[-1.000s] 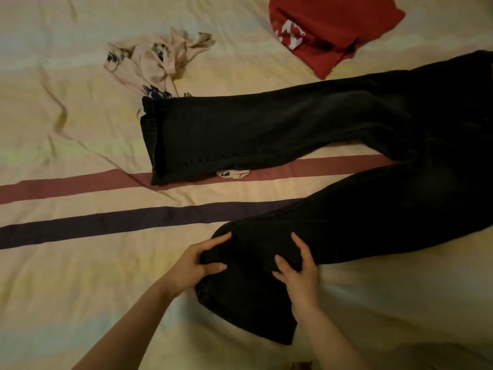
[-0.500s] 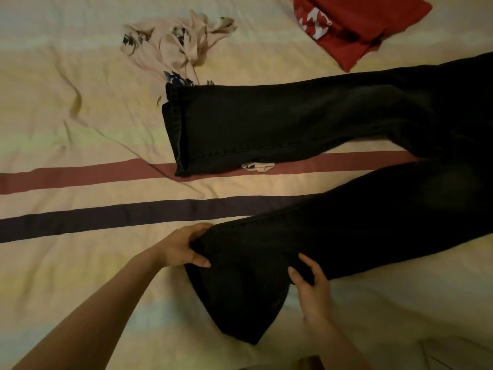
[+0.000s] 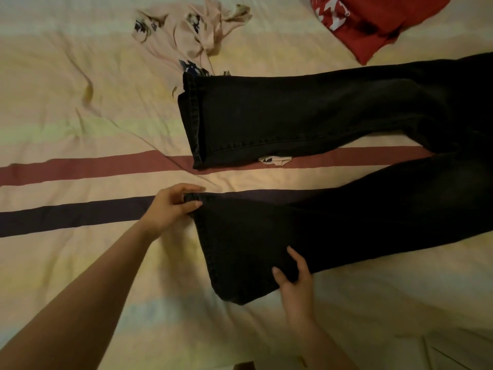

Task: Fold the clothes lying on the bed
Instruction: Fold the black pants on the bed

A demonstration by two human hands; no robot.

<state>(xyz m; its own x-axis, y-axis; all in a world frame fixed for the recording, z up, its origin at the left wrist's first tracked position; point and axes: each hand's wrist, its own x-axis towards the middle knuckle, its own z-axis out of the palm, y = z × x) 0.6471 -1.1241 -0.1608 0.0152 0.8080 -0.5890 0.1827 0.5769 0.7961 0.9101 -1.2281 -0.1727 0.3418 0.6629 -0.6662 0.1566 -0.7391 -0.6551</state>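
Black jeans (image 3: 333,124) lie spread on the bed, both legs pointing left, the waist off the right edge of view. My left hand (image 3: 173,206) pinches the far corner of the near leg's hem. My right hand (image 3: 293,279) grips the near edge of that same leg close to the hem, fingers curled over the fabric. A crumpled pink flowered top (image 3: 192,33) lies at the back, partly under the far leg's hem. A red garment (image 3: 373,20) with white print lies at the back right.
The bedsheet (image 3: 80,263) is pale with pastel bands, one dark red stripe and one dark purple stripe running left to right. A small white scrap with dark print (image 3: 276,160) peeks from under the far leg.
My hands slid from resting on the near leg to its hem edges: the left now pinches the far corner, the right grips the near edge. The hem has been pulled flatter and wider.
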